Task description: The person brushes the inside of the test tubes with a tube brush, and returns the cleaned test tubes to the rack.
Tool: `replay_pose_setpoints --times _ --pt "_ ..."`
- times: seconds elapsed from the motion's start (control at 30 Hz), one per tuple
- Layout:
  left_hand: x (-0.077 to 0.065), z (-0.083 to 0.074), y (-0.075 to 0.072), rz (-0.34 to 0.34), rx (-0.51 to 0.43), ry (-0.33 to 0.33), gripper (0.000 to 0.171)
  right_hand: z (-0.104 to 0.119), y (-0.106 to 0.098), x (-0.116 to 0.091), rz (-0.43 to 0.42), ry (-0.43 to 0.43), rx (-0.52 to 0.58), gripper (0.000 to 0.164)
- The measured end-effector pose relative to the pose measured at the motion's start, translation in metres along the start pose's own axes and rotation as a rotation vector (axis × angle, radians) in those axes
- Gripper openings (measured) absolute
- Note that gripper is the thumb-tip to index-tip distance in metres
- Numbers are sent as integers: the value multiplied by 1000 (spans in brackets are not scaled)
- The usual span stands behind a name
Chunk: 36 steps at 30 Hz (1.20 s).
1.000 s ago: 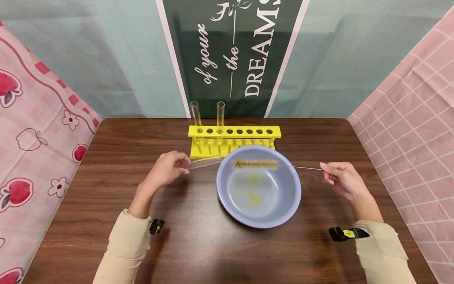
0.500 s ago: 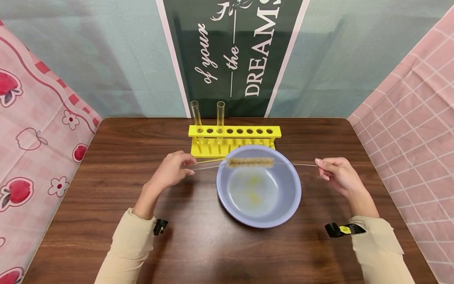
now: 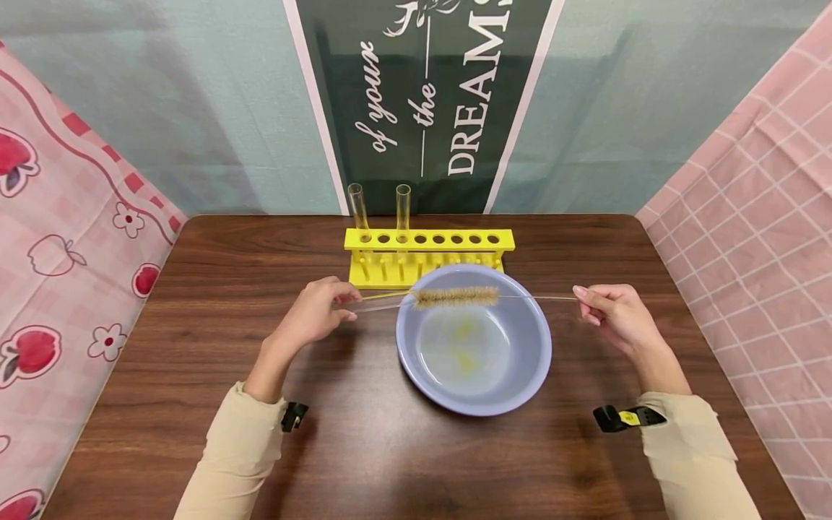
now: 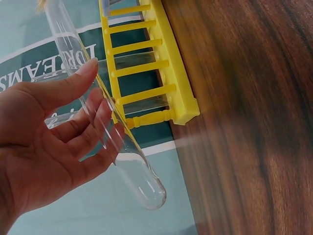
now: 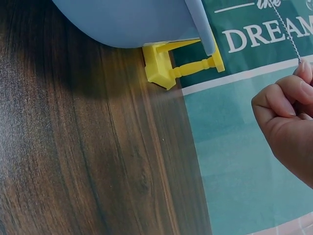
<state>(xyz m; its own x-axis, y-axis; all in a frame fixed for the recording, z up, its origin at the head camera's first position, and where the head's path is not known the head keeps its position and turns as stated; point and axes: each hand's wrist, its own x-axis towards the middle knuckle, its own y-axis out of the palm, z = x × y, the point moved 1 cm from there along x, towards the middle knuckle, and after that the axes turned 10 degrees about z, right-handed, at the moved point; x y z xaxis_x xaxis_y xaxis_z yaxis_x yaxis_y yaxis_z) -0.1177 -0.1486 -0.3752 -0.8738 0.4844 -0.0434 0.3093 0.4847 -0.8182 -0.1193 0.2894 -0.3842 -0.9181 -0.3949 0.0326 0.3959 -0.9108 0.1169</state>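
Note:
A clear glass test tube (image 4: 139,183) lies across the fingers of my left hand (image 3: 315,312), the thumb pinching it from the near side. Its rounded end points left and its mouth reaches over the basin's left rim. My right hand (image 3: 617,318) pinches the thin twisted wire handle (image 5: 289,36) of a test tube brush. The brush's tan bristles (image 3: 457,297) hang level above the blue-purple basin (image 3: 547,347), their left tip right at the tube's mouth. Shallow water with yellowish patches shows in the basin.
Behind the basin stands a yellow test tube rack (image 3: 437,240), partly hidden by it. Two test tubes, one (image 3: 404,209) near the other, stand upright in the rack's left half. Cloth hangs at the back and sides of the brown wooden table (image 3: 390,462).
My left hand has shifted right with the test tube. My right hand has moved left and slightly away from me, bringing the bristles to the tube's mouth. Rack and basin stay put.

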Motion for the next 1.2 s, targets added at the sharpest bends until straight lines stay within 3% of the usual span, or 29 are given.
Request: replay_pose_setpoints --times 0.37,0.73,0.97,1.2 --pt "-1 2 1 10 -15 4 19 1 -1 0 15 -13 5 36" --pt "-2 -1 2 9 49 14 20 2 3 1 23 23 -107 34" --pt "-3 -6 0 1 151 -11 20 8 7 2 36 63 -348 31" --pt "-5 -2 3 -18 111 37 18 6 8 4 51 47 -317 32"
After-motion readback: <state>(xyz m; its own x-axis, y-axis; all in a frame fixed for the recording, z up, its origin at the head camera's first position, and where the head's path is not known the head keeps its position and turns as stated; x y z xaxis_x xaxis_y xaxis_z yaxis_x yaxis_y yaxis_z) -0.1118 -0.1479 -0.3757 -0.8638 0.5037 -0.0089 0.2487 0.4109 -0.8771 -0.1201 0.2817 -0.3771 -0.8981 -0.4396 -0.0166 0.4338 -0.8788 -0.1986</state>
